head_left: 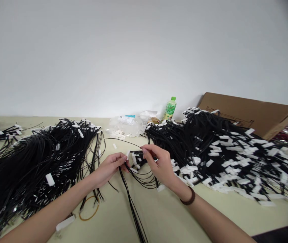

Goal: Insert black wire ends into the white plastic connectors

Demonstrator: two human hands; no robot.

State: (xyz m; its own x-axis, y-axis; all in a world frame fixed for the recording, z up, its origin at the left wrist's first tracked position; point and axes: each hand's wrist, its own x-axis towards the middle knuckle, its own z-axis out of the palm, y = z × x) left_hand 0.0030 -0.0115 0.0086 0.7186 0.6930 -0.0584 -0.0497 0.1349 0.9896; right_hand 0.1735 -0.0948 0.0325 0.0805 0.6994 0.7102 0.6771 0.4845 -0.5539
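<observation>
Left hand [109, 167] pinches wire bundle [133, 189]; right hand [159, 163] pinches white connector [134, 158]. Large fitted pile [222, 152] right, bare-ended pile [32, 162] left remains.

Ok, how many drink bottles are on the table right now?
1. The green bottle stands at the back by the wall, between the plastic bag and the cardboard sheet. The black cable piles might hide others.

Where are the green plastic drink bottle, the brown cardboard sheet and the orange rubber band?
Green plastic drink bottle [169, 109]: head view, on its labelled body.
Brown cardboard sheet [250, 113]: head view, on its flat face.
Orange rubber band [95, 212]: head view, on the loop's right edge, on the table.
</observation>
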